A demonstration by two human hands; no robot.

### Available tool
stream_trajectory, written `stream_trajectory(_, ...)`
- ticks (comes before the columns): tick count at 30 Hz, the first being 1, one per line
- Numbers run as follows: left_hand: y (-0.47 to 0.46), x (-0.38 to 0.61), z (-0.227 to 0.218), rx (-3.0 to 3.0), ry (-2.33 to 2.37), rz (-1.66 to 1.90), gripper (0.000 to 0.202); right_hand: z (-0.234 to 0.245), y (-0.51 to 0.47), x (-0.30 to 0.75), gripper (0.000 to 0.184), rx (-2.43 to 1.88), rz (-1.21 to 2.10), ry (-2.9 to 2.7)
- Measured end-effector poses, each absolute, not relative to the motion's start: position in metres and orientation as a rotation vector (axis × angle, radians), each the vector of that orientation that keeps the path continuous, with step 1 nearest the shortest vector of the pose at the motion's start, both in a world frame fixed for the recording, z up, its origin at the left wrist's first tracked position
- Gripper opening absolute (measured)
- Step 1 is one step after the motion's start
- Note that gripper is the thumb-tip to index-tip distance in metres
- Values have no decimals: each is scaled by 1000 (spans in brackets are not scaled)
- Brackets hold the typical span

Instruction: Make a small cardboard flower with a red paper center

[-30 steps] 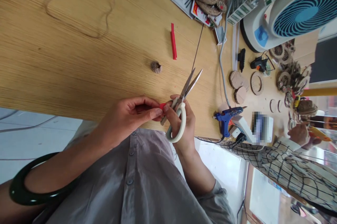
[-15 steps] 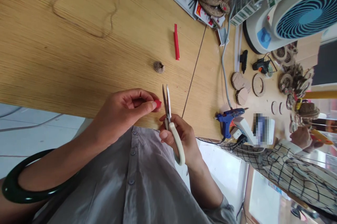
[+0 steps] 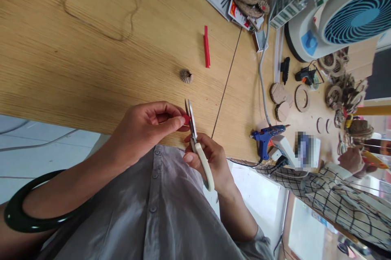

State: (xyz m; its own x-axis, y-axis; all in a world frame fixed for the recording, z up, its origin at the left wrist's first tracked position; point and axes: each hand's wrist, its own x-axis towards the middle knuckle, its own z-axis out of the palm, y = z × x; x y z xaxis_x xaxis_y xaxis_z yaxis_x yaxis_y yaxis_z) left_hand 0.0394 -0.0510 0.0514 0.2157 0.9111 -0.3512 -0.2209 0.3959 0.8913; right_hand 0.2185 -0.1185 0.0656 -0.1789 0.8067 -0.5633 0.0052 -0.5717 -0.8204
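Between the thumb and fingers of my left hand (image 3: 152, 127) is a small red piece (image 3: 186, 120), perhaps paper or felt; most of it is hidden. My right hand (image 3: 210, 158) grips scissors (image 3: 204, 162) with cream handles, their blades pointing away from me and slightly parted. The blades meet the edge of the red piece. Beyond the scissor tips, a small pleated brown cone (image 3: 186, 76) rests on the wooden table (image 3: 91, 72). A folded red strip (image 3: 207, 47) lies past it.
Brown twine (image 3: 104, 36) trails across the far left. A blue glue gun (image 3: 265, 139) stands at the right, by a grey cable (image 3: 262, 76). Farther off are a fan (image 3: 308, 44), cardboard discs (image 3: 277, 93) and another person's hand (image 3: 351, 160) with a yellow tool.
The scissor blades have swung left onto the red piece, which shows a little more. My left hand has shifted slightly right. The view has moved a little.
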Motion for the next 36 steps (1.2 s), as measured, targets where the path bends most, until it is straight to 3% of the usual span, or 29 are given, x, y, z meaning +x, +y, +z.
stream_trajectory(36,-46,26,43,888,1053,686,10,67,-121,226,61,-1617,1794,-893)
